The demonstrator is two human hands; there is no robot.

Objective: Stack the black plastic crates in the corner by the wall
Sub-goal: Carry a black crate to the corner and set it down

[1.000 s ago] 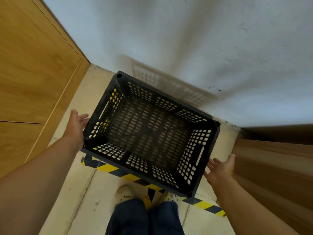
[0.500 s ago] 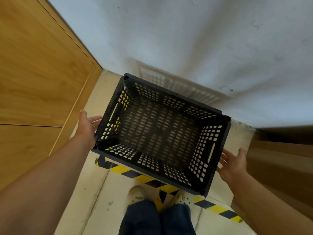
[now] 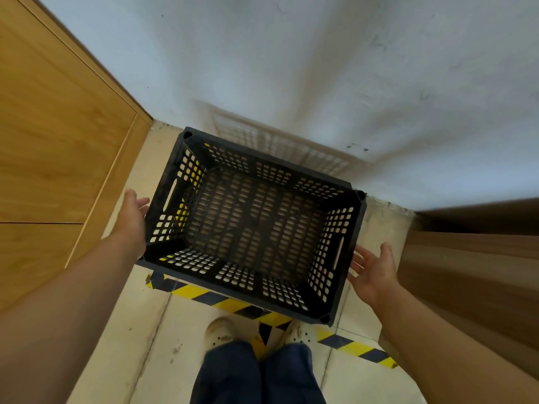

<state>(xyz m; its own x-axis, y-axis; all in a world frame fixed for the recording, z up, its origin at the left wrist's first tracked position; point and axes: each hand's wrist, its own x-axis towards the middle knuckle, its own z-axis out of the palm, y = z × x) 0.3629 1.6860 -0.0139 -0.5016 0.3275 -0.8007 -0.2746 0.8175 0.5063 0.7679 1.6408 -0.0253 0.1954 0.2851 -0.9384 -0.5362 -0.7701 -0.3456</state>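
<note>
— So, where is the black plastic crate [image 3: 256,228] sitting?

— It is sitting open side up on the tiled floor [image 3: 131,339], close against the white wall [image 3: 320,68] and near the corner that this wall is making with a wooden panel [image 3: 52,135] on the left. Its near edge is lying over a strip of yellow-and-black hazard tape [image 3: 201,294]. Whether another crate is lying underneath it cannot be told from above.

— And the person's hands?

— The left hand [image 3: 132,220] is hanging beside the crate's left end wall, fingers spread and the grip apart; its palm is facing the wall by the slotted handle, and whether it is touching the plastic cannot be told. The right hand [image 3: 374,271] is hovering just beside the right end wall, palm turned toward the crate, fingers splayed and apart, clamping nothing.

— Anything else showing?

— The person's dark blue trousers [image 3: 256,374] and two pale shoes [image 3: 220,330] are standing just behind the tape, and a brown wooden surface [image 3: 472,272] is filling the right side. The crate's lattice is casting a shadow on the wall behind it.
</note>
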